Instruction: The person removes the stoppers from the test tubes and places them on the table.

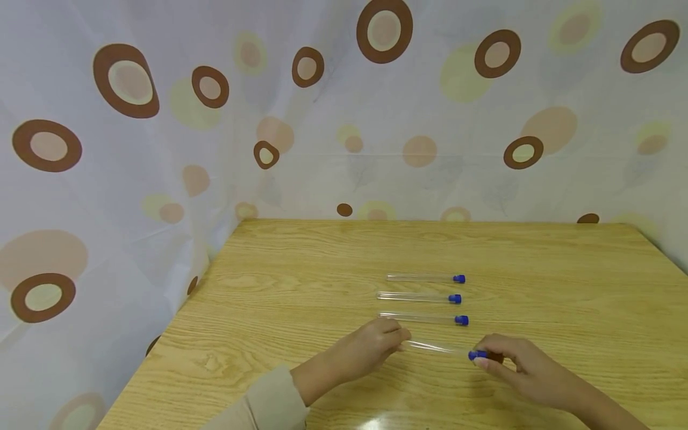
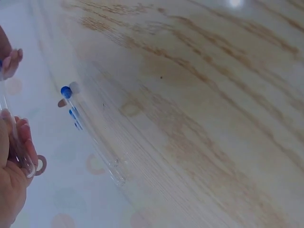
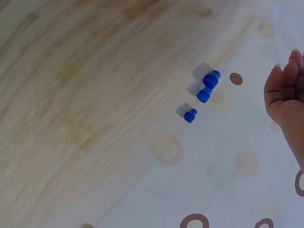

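A clear test tube (image 1: 436, 347) with a blue cap (image 1: 475, 355) is held level between both hands, low over the near part of the table. My left hand (image 1: 371, 349) grips its rounded end, which shows against the palm in the left wrist view. At the other end, my right hand (image 1: 529, 370) pinches the blue cap between thumb and fingers. Just beyond lie three more capped test tubes, the nearest tube (image 1: 419, 317), the middle tube (image 1: 414, 296) and the farthest tube (image 1: 420, 278), roughly parallel, caps to the right. The right wrist view does not show the held tube.
The wooden table (image 1: 279, 257) reaches back to a patterned curtain (image 1: 322, 119), which also hangs along the left side. A bright reflection sits at the table's near edge. Blue caps (image 3: 204, 94) of the lying tubes show in the right wrist view.
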Demonstrator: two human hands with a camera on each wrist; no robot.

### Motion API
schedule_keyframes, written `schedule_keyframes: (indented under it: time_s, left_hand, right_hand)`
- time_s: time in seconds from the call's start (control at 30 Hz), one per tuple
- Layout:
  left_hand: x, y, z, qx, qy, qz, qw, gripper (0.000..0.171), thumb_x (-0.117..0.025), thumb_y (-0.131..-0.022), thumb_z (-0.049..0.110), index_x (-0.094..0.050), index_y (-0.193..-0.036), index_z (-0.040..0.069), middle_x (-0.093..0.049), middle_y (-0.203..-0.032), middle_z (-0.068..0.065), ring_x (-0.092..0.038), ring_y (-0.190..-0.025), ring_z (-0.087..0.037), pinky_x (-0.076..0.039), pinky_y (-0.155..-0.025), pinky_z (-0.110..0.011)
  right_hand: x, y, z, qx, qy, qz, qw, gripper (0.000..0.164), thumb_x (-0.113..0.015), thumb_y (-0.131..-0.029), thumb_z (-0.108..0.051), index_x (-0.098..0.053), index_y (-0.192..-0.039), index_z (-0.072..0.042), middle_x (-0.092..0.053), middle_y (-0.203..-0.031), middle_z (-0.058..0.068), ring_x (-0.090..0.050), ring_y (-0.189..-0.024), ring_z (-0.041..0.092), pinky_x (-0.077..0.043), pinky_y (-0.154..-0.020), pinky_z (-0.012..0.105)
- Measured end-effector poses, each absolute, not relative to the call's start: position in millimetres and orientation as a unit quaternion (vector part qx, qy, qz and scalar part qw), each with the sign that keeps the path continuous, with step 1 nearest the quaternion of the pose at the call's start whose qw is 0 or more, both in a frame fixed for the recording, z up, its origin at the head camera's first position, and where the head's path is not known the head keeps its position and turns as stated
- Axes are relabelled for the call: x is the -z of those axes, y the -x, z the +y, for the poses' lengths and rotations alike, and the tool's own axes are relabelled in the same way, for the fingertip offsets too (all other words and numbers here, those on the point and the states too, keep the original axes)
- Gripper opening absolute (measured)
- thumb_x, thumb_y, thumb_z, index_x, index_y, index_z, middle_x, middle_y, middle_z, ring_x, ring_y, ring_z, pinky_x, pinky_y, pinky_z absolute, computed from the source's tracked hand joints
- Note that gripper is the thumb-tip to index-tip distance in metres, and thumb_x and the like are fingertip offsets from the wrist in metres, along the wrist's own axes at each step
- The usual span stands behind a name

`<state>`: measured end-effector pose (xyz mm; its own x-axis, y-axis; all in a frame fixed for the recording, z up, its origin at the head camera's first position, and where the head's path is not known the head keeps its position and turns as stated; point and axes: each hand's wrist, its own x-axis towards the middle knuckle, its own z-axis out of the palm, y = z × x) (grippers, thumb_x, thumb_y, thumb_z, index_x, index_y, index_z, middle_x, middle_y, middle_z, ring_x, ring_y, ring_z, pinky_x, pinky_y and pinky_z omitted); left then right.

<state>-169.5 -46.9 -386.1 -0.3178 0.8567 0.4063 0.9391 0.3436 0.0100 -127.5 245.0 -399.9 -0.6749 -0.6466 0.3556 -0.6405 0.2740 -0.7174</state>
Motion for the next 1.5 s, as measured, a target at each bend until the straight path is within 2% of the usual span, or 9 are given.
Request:
schedule_keyframes:
  time_s: [0.23,0.43,0.6,0.7,0.83,0.97,1.2,1.37,1.5]
  left_hand:
    - [383.0,167.1,-47.5,0.132,0.559,-0.803,0.16,0.016,-0.062,-0.087,0.006,-0.063,-0.103,0.003,-0.062,-0.091,-0.001,-0.058,-0.081,-0.006,-0.042,-0.076,0.0]
    - [381.7,167.0,-47.6,0.117,0.558,-0.806,0.157,0.017,-0.06,-0.088,0.007,-0.063,-0.105,0.004,-0.063,-0.092,-0.001,-0.06,-0.083,-0.006,-0.043,-0.079,0.0]
    - [380.7,168.8,-47.2,0.122,0.554,-0.809,0.152,0.015,-0.059,-0.089,0.005,-0.064,-0.103,0.001,-0.063,-0.088,-0.003,-0.062,-0.078,-0.006,-0.044,-0.076,0.001]
    - [380.1,169.9,-45.9,0.133,0.554,-0.809,0.148,0.015,-0.058,-0.089,0.004,-0.064,-0.102,0.0,-0.062,-0.086,-0.003,-0.061,-0.075,-0.006,-0.043,-0.072,0.002]
    - [379.8,171.1,-44.4,0.149,0.553,-0.81,0.129,0.016,-0.057,-0.09,0.004,-0.064,-0.104,-0.001,-0.064,-0.089,-0.005,-0.063,-0.078,-0.008,-0.044,-0.074,0.001]
    - [378.9,171.5,-45.1,0.17,0.544,-0.817,0.088,0.018,-0.056,-0.091,0.004,-0.064,-0.105,-0.003,-0.064,-0.09,-0.007,-0.064,-0.08,-0.01,-0.045,-0.075,-0.001]
    - [376.5,169.9,-46.3,0.194,0.526,-0.827,0.031,0.022,-0.053,-0.093,0.007,-0.062,-0.11,-0.003,-0.066,-0.096,-0.01,-0.066,-0.086,-0.013,-0.045,-0.079,-0.001]
    - [376.7,167.5,-47.0,0.163,0.534,-0.827,0.064,0.02,-0.054,-0.092,0.006,-0.063,-0.108,-0.002,-0.064,-0.092,-0.006,-0.064,-0.082,-0.01,-0.044,-0.076,0.0]
    - [378.2,166.4,-49.3,0.139,0.543,-0.822,0.1,0.018,-0.055,-0.092,0.007,-0.064,-0.106,-0.001,-0.062,-0.086,-0.003,-0.06,-0.075,-0.006,-0.042,-0.072,0.002]
  right_hand:
    - [392.6,127.4,242.2,0.436,0.397,0.806,0.057,0.022,-0.04,-0.095,0.007,-0.055,-0.096,-0.009,-0.052,-0.078,0.002,-0.048,-0.07,0.006,-0.04,-0.053,0.019]
    - [388.2,128.8,238.2,0.397,0.403,0.824,0.04,0.016,-0.044,-0.095,0.003,-0.053,-0.091,-0.009,-0.047,-0.072,-0.003,-0.043,-0.064,0.0,-0.039,-0.051,0.016]
    - [389.1,130.9,234.7,0.313,0.4,0.858,-0.079,0.01,-0.056,-0.091,-0.004,-0.056,-0.086,-0.012,-0.048,-0.075,-0.012,-0.037,-0.067,-0.01,-0.036,-0.049,0.013]
    - [392.2,131.6,231.8,0.289,0.401,0.853,-0.166,0.01,-0.062,-0.086,-0.005,-0.057,-0.084,-0.014,-0.051,-0.076,-0.012,-0.039,-0.069,-0.01,-0.037,-0.049,0.011]
    - [397.0,132.4,230.0,0.284,0.406,0.838,-0.229,0.007,-0.063,-0.085,-0.01,-0.058,-0.084,-0.014,-0.053,-0.078,-0.011,-0.042,-0.07,-0.007,-0.035,-0.052,0.008]
    - [400.8,135.0,229.6,0.272,0.418,0.823,-0.271,0.007,-0.06,-0.088,-0.019,-0.059,-0.083,-0.014,-0.054,-0.079,-0.011,-0.043,-0.073,-0.002,-0.033,-0.057,0.007]
    - [404.5,137.2,228.9,0.243,0.431,0.806,-0.325,0.033,-0.043,-0.095,-0.034,-0.062,-0.082,-0.011,-0.057,-0.081,-0.01,-0.045,-0.079,0.002,-0.037,-0.064,0.009]
    - [403.2,130.5,231.2,0.282,0.415,0.825,-0.262,0.003,-0.061,-0.089,-0.015,-0.061,-0.088,-0.013,-0.055,-0.084,-0.011,-0.047,-0.078,-0.002,-0.04,-0.063,0.008]
    - [398.3,126.1,235.2,0.328,0.39,0.851,-0.123,0.014,-0.057,-0.089,0.0,-0.058,-0.095,-0.013,-0.053,-0.086,-0.011,-0.047,-0.077,-0.005,-0.043,-0.059,0.014]
